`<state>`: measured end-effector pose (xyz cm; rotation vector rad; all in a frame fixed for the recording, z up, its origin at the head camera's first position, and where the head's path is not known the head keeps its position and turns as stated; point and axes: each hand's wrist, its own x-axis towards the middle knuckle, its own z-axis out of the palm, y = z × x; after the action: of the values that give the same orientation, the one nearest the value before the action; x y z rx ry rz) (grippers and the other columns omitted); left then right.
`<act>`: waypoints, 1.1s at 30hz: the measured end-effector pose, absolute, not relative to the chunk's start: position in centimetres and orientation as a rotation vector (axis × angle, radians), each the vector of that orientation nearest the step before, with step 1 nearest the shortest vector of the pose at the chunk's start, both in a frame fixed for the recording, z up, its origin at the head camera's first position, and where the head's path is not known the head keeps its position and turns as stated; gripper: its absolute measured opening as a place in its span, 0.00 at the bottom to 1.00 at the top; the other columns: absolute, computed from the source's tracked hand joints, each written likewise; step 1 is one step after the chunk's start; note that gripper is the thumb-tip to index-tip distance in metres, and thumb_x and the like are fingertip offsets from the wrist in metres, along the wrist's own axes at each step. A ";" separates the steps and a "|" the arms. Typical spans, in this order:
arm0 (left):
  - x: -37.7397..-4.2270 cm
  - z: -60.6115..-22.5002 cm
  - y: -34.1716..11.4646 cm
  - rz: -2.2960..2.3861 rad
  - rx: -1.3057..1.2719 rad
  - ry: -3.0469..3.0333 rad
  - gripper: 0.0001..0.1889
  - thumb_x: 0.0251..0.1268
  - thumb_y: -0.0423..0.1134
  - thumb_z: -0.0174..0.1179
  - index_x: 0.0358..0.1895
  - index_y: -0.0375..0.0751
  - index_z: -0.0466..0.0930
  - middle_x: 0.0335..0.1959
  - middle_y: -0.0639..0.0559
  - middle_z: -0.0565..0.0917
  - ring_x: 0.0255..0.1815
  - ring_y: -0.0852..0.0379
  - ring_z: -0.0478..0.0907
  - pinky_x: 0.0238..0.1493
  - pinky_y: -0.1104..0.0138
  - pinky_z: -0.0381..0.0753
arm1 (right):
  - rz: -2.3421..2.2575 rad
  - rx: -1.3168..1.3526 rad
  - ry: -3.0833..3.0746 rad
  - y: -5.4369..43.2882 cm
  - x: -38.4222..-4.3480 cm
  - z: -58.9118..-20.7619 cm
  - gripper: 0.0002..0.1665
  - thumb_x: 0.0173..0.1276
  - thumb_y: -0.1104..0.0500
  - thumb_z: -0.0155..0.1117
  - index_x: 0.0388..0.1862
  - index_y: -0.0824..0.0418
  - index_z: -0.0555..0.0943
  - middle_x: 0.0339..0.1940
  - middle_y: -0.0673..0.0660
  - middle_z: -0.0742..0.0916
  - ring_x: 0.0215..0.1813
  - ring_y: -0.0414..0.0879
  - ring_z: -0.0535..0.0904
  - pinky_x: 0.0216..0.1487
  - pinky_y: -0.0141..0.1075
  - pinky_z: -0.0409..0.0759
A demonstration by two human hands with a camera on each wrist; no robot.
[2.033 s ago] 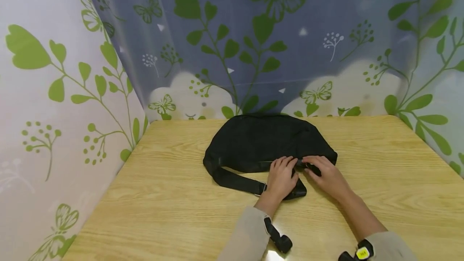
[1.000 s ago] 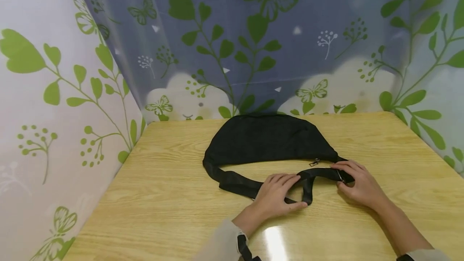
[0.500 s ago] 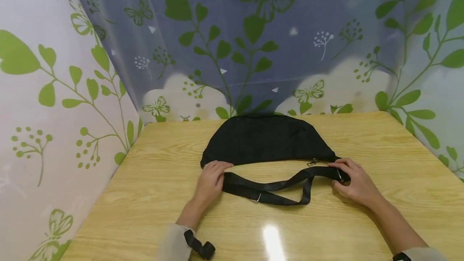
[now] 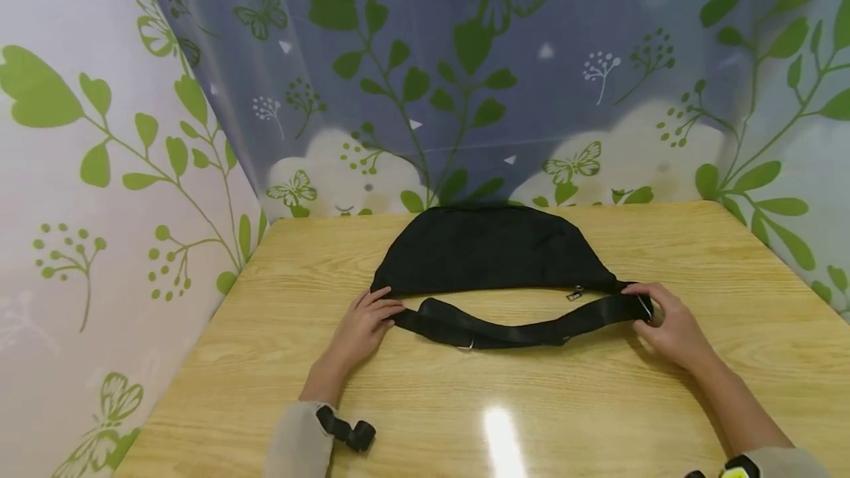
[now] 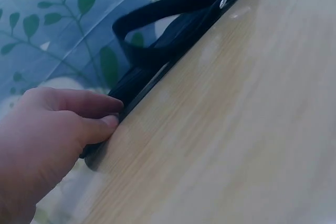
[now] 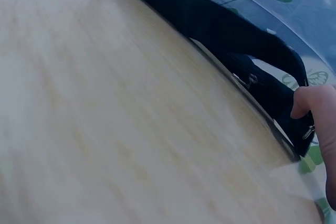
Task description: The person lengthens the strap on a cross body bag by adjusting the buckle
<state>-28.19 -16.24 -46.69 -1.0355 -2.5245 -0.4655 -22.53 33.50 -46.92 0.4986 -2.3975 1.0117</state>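
Observation:
A black waist bag point(image 4: 485, 249) lies flat at the back of the table, its straight edge facing me. In front of that edge its black strap point(image 4: 524, 336) stretches sideways, partly doubled, with a silver slider point(image 4: 467, 344) on it. By the bag's left corner my left hand point(image 4: 358, 330) pinches the strap between thumb and fingers; the left wrist view shows a strap loop point(image 5: 139, 51) standing up beyond the fingertips. My right hand point(image 4: 674, 330) grips the strap's right end at a metal ring point(image 4: 645, 307). A zipper pull point(image 4: 574, 293) hangs near the bag's right corner.
The wood-grain table point(image 4: 412, 411) carries the bag near its far edge. Behind it hangs a blue curtain point(image 4: 398, 94) with leaves and butterflies. A pale patterned wall covering point(image 4: 53, 183) stands on the left. Dark cameras are strapped to both wrists.
My left hand has moved from mid-strap to the bag's left corner. The right hand has drawn the strap rightward off the bag. The hanging strap loop has been pulled straighter.

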 end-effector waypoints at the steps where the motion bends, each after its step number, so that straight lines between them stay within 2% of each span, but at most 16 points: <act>1: -28.4 -46.7 -16.5 -0.460 -1.011 -2.535 0.14 0.58 0.30 0.61 0.48 0.40 0.81 0.48 0.50 0.80 0.63 0.47 0.63 0.63 0.49 0.53 | 1.027 0.493 -2.405 33.5 -22.5 -46.8 0.29 0.44 0.79 0.61 0.49 0.64 0.76 0.49 0.62 0.77 0.56 0.26 0.62 0.50 0.18 0.56; 5: -29.0 -46.8 -17.6 -0.401 -0.871 -2.568 0.13 0.60 0.29 0.59 0.48 0.41 0.82 0.50 0.49 0.79 0.64 0.48 0.61 0.63 0.51 0.53 | 1.092 0.445 -2.448 33.8 -22.3 -46.7 0.30 0.49 0.78 0.59 0.53 0.62 0.74 0.57 0.66 0.74 0.64 0.41 0.61 0.49 0.20 0.56; 7: -29.3 -46.9 -18.1 -0.340 -0.799 -2.569 0.13 0.60 0.28 0.58 0.47 0.40 0.82 0.50 0.48 0.79 0.64 0.47 0.61 0.63 0.50 0.53 | 1.099 0.400 -2.455 33.9 -22.3 -46.7 0.30 0.50 0.78 0.59 0.54 0.61 0.73 0.59 0.67 0.73 0.65 0.48 0.61 0.44 0.24 0.59; 9: -29.3 -46.8 -18.2 -0.285 -0.745 -2.552 0.12 0.59 0.28 0.57 0.46 0.39 0.82 0.50 0.47 0.79 0.64 0.46 0.62 0.62 0.50 0.54 | 1.098 0.354 -2.451 34.1 -22.4 -46.7 0.31 0.50 0.77 0.59 0.55 0.61 0.72 0.59 0.66 0.72 0.49 0.44 0.74 0.33 0.24 0.63; 10: -29.3 -46.8 -18.2 -0.271 -0.730 -2.538 0.12 0.58 0.28 0.57 0.45 0.38 0.82 0.49 0.46 0.79 0.63 0.45 0.62 0.62 0.50 0.54 | 1.089 0.338 -2.439 34.2 -22.5 -46.8 0.31 0.50 0.77 0.59 0.55 0.62 0.72 0.59 0.66 0.73 0.44 0.40 0.74 0.29 0.25 0.62; 12: -29.1 -46.7 -17.7 -0.289 -0.737 -2.510 0.12 0.58 0.29 0.58 0.45 0.38 0.82 0.49 0.45 0.79 0.62 0.44 0.63 0.62 0.50 0.54 | 1.076 0.325 -2.416 34.4 -22.6 -46.9 0.31 0.49 0.78 0.60 0.54 0.63 0.72 0.57 0.64 0.75 0.42 0.33 0.72 0.28 0.26 0.61; 14: -28.7 -46.7 -16.6 -0.333 -0.793 -2.506 0.12 0.59 0.34 0.59 0.46 0.38 0.82 0.49 0.45 0.79 0.62 0.45 0.64 0.63 0.51 0.54 | 1.085 0.332 -2.392 34.5 -22.7 -47.1 0.31 0.48 0.79 0.60 0.54 0.64 0.72 0.55 0.63 0.76 0.41 0.29 0.70 0.32 0.23 0.64; 16: -28.3 -46.7 -15.0 -0.394 -0.870 -2.537 0.15 0.61 0.40 0.59 0.50 0.39 0.80 0.50 0.46 0.78 0.61 0.46 0.65 0.63 0.53 0.55 | 1.097 0.359 -2.367 34.5 -22.7 -47.2 0.32 0.47 0.80 0.60 0.54 0.65 0.72 0.53 0.62 0.76 0.57 0.28 0.62 0.45 0.22 0.61; 19: -27.9 -46.6 -12.3 -0.450 -0.951 -2.627 0.23 0.62 0.50 0.57 0.55 0.38 0.76 0.55 0.46 0.75 0.61 0.48 0.65 0.62 0.57 0.58 | 1.132 0.372 -2.339 34.5 -22.7 -47.2 0.32 0.47 0.81 0.60 0.54 0.66 0.72 0.52 0.59 0.77 0.59 0.27 0.61 0.53 0.20 0.57; 22: -27.9 -46.7 -10.0 -0.485 -0.958 -2.699 0.29 0.62 0.53 0.55 0.59 0.34 0.71 0.60 0.44 0.71 0.62 0.48 0.64 0.61 0.58 0.59 | 1.158 0.366 -2.323 34.4 -22.5 -47.0 0.32 0.48 0.81 0.61 0.54 0.65 0.73 0.52 0.56 0.77 0.56 0.26 0.62 0.53 0.20 0.59; 25: -28.0 -46.8 -8.7 -0.534 -0.926 -2.727 0.31 0.63 0.52 0.56 0.61 0.32 0.68 0.60 0.43 0.70 0.62 0.48 0.63 0.62 0.59 0.58 | 1.190 0.361 -2.323 34.3 -22.4 -46.8 0.32 0.49 0.80 0.60 0.55 0.64 0.73 0.53 0.53 0.77 0.56 0.25 0.62 0.52 0.21 0.59; 30: -27.7 -47.0 -8.8 -0.616 -0.902 -2.704 0.26 0.61 0.49 0.59 0.57 0.35 0.70 0.54 0.44 0.74 0.58 0.48 0.67 0.60 0.58 0.60 | 1.229 0.407 -2.323 33.5 -22.0 -46.2 0.31 0.49 0.80 0.60 0.54 0.65 0.73 0.52 0.55 0.78 0.56 0.26 0.63 0.53 0.21 0.59; 33: -27.2 -46.8 -10.1 -0.636 -0.931 -2.696 0.25 0.59 0.49 0.61 0.55 0.36 0.72 0.52 0.46 0.76 0.57 0.49 0.68 0.59 0.57 0.62 | 1.240 0.459 -2.311 32.4 -21.5 -45.2 0.30 0.47 0.82 0.60 0.52 0.69 0.73 0.50 0.61 0.78 0.55 0.28 0.65 0.54 0.20 0.59</act>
<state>-27.17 -10.06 -46.76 -0.9314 -2.6957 -0.6358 -21.48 32.39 -45.23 0.4589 -2.3107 1.2400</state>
